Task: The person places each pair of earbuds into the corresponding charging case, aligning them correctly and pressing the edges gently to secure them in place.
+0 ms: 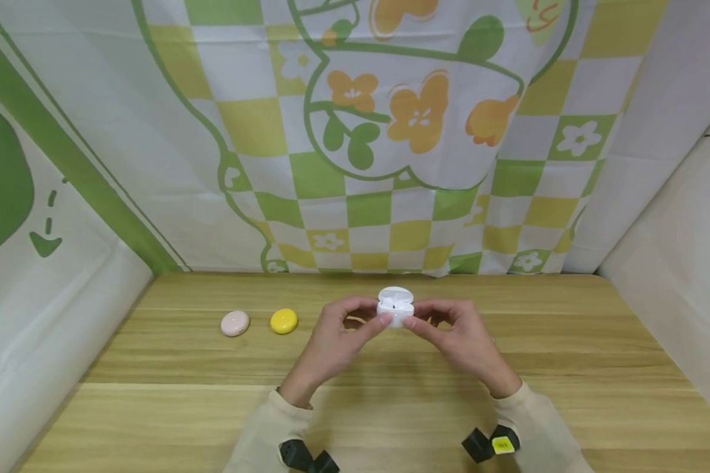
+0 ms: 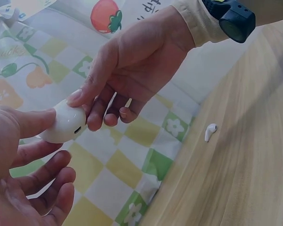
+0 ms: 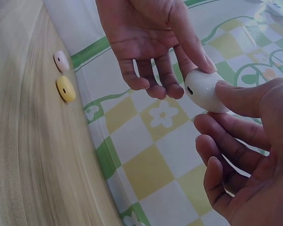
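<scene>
A white earbud case (image 1: 396, 318) is held up above the table with its lid raised. My left hand (image 1: 338, 335) pinches one side of it between thumb and fingers. From the other side, my right hand (image 1: 458, 335) grips it the same way. Both wrist views show the case's rounded underside (image 2: 63, 123) with a small dark port. A small dark mark shows inside the case in the head view; whether an earbud sits there I cannot tell. One white earbud (image 2: 211, 132) lies on the tabletop in the left wrist view, beyond my right hand.
To the left on the wooden table (image 1: 171, 355) lie a round pink case (image 1: 235, 323) and a round yellow case (image 1: 284, 321), side by side. Patterned cloth (image 1: 378, 223) hangs along the back edge, and pale cloth (image 1: 680, 263) stands at the sides.
</scene>
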`<action>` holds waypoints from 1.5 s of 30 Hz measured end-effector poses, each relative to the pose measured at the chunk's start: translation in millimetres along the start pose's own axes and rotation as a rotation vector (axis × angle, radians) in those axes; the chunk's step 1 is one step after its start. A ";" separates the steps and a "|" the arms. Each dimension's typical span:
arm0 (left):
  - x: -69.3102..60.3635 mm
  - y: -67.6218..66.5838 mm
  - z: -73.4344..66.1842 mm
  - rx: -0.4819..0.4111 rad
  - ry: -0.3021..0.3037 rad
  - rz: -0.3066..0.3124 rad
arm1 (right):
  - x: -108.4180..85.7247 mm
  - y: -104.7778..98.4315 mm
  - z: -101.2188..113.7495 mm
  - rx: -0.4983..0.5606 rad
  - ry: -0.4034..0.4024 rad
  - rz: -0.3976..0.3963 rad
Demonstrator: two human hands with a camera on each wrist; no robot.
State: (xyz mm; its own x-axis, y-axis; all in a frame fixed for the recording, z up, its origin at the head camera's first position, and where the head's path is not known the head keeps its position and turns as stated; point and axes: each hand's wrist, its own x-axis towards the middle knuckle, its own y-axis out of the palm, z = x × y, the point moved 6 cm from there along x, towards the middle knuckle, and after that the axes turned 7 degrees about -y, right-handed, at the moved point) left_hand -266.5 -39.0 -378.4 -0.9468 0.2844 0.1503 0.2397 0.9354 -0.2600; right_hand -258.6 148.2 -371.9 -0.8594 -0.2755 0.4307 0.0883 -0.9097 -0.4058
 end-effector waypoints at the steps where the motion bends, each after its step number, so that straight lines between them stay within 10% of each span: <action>1: 0.3 0.1 0.4 0.000 -0.002 0.007 | 0.0 -0.4 0.0 0.000 -0.004 -0.005; 15: 1.3 -5.3 -0.1 -0.044 0.019 -0.030 | 0.7 -12.5 -7.3 -0.064 0.003 0.068; 29: 1.0 -13.5 0.8 -0.058 -0.046 -0.071 | -8.7 -74.8 -44.6 -0.448 0.121 0.150; 45: -1.2 -17.8 -0.7 -0.152 -0.045 -0.093 | -26.8 -91.4 -95.4 -0.623 0.397 0.331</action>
State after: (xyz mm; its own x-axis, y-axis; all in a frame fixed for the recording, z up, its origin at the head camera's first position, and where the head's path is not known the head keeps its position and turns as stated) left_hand -269.5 -55.9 -373.2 -0.9742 0.1889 0.1235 0.1773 0.9792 -0.0989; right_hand -291.7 268.4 -423.3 -0.9629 -0.2629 -0.0611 0.1732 -0.4283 -0.8869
